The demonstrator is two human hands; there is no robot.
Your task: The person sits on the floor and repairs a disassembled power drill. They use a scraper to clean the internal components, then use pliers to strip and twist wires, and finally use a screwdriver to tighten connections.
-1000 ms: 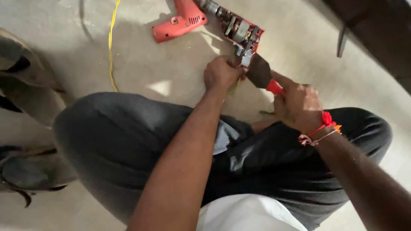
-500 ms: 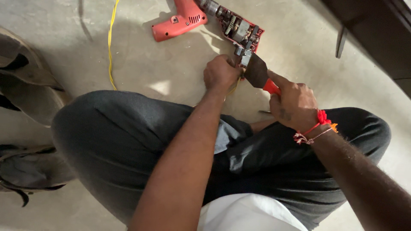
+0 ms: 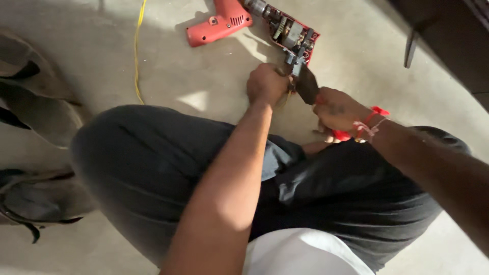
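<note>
We see our left hand (image 3: 267, 84) curled into a fist low on the concrete floor (image 3: 204, 76), its fingers tight around something at the near end of the opened drill half (image 3: 293, 35); what it pinches is hidden under the knuckles. Our right hand (image 3: 338, 109) is wrapped closed around the red handles of the pliers (image 3: 307, 86), whose dark head points toward the far left and meets the drill's near edge just beside the left fist. The opened drill half lies far and right of centre, motor parts exposed, touching or nearly touching the red drill shell (image 3: 216, 25) to its left. A yellow cable (image 3: 136, 51) runs down the floor at left, well apart from both hands. Between cable and fist the floor lies bare. A dark furniture leg (image 3: 410, 48) stands at far right. Worn shoes (image 3: 35, 102) crowd the left edge.
</note>
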